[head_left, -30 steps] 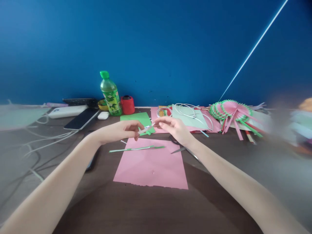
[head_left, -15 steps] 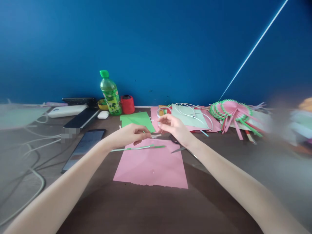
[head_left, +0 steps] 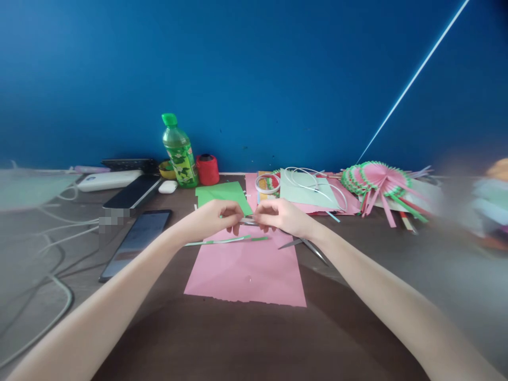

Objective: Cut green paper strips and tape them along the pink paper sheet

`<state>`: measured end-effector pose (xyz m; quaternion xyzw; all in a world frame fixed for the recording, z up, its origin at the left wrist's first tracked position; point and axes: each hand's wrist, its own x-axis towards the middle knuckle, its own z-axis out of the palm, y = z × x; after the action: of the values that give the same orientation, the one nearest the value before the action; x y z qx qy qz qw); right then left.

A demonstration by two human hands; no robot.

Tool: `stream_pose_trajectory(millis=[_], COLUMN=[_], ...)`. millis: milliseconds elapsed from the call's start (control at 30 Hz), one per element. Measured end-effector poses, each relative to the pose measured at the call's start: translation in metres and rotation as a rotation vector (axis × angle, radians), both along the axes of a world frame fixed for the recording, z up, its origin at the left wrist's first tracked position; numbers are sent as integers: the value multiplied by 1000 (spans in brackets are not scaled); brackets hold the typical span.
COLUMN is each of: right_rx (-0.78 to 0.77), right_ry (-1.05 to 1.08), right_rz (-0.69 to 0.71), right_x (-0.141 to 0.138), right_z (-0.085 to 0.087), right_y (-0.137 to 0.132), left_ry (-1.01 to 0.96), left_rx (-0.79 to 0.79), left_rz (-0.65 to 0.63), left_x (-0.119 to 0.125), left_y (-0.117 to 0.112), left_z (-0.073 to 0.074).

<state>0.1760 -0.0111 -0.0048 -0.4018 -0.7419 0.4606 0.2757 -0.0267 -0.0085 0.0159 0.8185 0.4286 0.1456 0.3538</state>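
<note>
No legible text, even on the green bottle [head_left: 179, 153] label.

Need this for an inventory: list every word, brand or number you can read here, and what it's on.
No text can be read.
Bottle label: print too blurred to read.
Phone screen: dark, nothing legible.
Paper strip between left hand and right hand: no print visible.

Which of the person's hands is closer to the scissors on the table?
Right. The right hand sits just beside the scissors; the left hand lies farther left, both pinching a small strip.
</note>
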Motion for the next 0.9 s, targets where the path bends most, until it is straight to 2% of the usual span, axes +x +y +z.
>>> stream_pose_trajectory(millis=[333,500,667,900], right_rx=[58,91,68,19], right_ry=[-36,-61,-50,-7], right_rz=[21,39,71,202], right_x=[1,1,0,0], right_z=[9,11,12,13], right_y=[-7,-9,-10,-11], left_ry=[45,42,98,184], left_rx=[-29,47,96,352], left_rz=[23,51,-2,-174], left_x=[3,5,7,8], left_y=[-1,-4,-4,-8], left_z=[1,0,-2,2])
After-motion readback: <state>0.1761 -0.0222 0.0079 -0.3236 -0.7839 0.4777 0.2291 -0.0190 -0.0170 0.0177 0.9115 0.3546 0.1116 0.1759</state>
